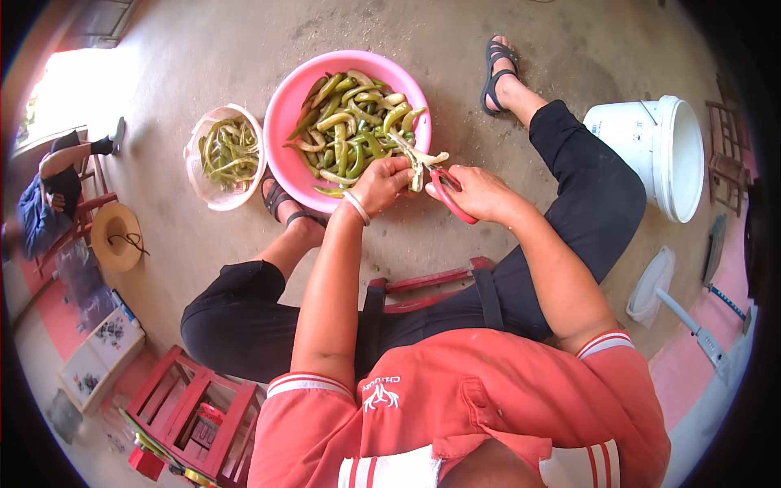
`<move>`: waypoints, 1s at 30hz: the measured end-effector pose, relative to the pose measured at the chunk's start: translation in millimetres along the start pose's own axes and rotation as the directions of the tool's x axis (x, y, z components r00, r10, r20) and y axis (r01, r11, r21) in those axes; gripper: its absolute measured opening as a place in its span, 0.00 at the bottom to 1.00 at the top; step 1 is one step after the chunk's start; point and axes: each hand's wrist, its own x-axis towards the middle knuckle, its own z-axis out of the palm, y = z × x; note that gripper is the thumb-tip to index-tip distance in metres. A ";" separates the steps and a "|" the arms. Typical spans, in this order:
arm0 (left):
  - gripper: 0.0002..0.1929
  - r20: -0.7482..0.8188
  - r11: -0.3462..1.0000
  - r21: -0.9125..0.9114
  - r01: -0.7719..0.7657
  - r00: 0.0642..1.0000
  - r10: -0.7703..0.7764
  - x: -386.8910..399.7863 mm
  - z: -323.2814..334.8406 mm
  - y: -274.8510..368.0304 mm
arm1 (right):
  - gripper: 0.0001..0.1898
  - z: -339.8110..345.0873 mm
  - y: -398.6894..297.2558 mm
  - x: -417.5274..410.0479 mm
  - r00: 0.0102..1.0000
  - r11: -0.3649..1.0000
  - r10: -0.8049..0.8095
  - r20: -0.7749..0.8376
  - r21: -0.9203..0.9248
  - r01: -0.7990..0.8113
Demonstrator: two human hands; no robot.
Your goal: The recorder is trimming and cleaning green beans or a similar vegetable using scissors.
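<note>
My left hand [383,185], a band around its wrist, pinches a pale green chili pepper [417,172] that looks slit open, its whitish inside showing. Red-handled scissors [453,204] are gripped in my right hand [479,192]. Their blades meet the pepper and are partly hidden by it. Both hands are at the near right rim of a pink plastic basin [277,131], which holds a heap of green and yellowish peppers [341,131]. Left of it stands a smaller pale plastic basket [194,174] with split peppers and strips [229,152] inside.
At the right a white plastic bucket [625,143] lies on its side on the concrete floor [207,55]. A straw hat [119,236] and another seated person [52,189] are at the left. A red wooden chair [195,409] is at lower left.
</note>
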 end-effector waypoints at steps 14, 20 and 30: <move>0.08 0.022 0.950 0.306 0.060 0.997 -0.070 -8.8 -21.6 1.3 | 0.28 -0.9 -0.9 8.0 0.994 0.995 -0.088 0.067 0.048 0.085; 0.07 0.025 0.961 0.262 0.092 0.994 -0.102 -10.9 -24.3 -2.2 | 0.25 -1.1 -2.9 6.8 0.992 0.996 -0.085 0.089 0.039 0.082; 0.11 -0.234 0.996 0.029 0.086 0.969 -0.076 -10.4 -41.9 -30.3 | 0.27 1.2 -10.9 9.1 0.996 0.989 0.057 0.063 -0.137 -0.048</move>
